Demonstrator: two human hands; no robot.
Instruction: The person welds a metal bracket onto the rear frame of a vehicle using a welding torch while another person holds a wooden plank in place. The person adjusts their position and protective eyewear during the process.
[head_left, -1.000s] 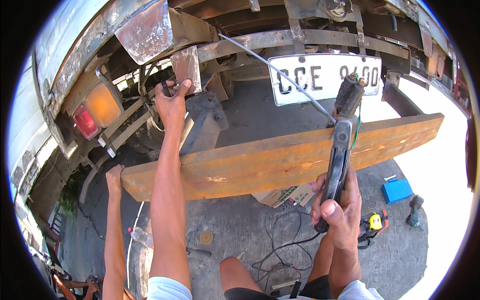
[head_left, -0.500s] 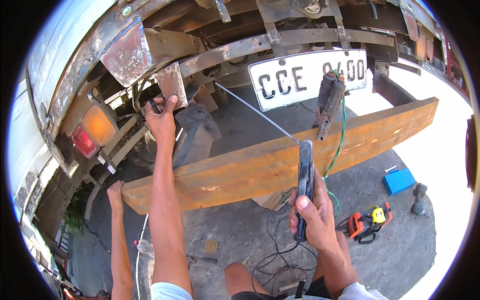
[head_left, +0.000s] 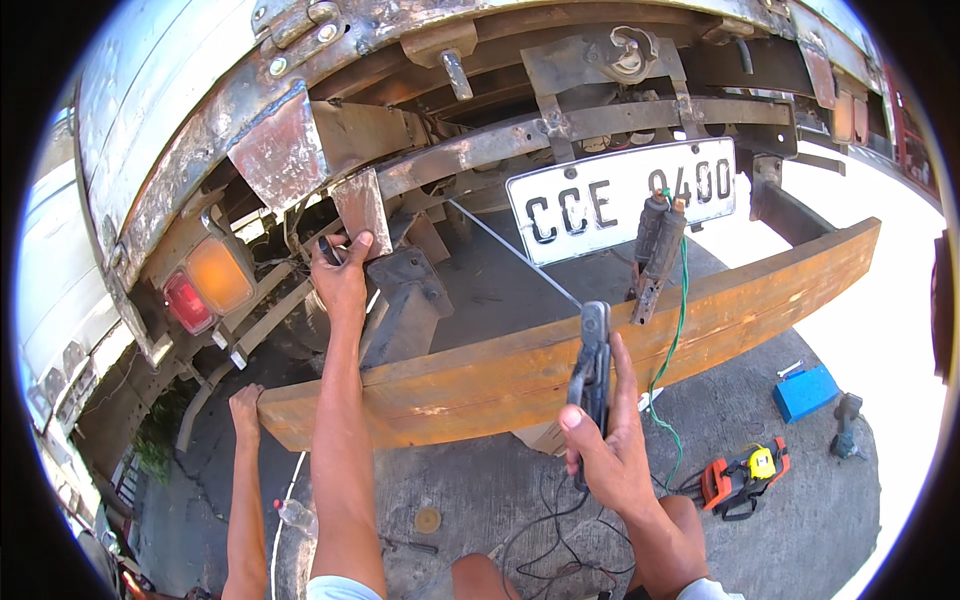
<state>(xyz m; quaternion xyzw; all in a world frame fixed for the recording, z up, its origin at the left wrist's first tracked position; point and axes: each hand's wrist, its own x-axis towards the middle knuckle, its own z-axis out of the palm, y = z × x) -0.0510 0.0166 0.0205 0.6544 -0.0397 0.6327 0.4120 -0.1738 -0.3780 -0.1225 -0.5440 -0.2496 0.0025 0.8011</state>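
Note:
My left hand (head_left: 343, 280) pinches the lower edge of a small rusty metal plate (head_left: 362, 212) under the vehicle's rear frame. A small dark thing, partly hidden, shows beside its fingers. My right hand (head_left: 618, 455) is wrapped round a welding electrode holder (head_left: 592, 365), thumb in front and index finger stretched along it. From its jaws a thin welding rod (head_left: 515, 252) slants up and left, its far end near the brackets right of the plate. Below runs a long rusty steel beam (head_left: 560, 370); another person's hand (head_left: 247, 410) grips its left end.
A dark clamp (head_left: 655, 255) with a green cable sits on the beam before the licence plate (head_left: 570, 215). A tail light (head_left: 215, 280) is at left. A blue box (head_left: 805, 393), an orange-black tool (head_left: 740, 485) with a yellow tape measure, a bottle (head_left: 295, 515) and cables lie on the concrete.
The whole view has shifted, so the vehicle and beam appear lower. My right hand and the electrode holder have moved slightly left, its index finger straighter. My left hand still pinches the plate.

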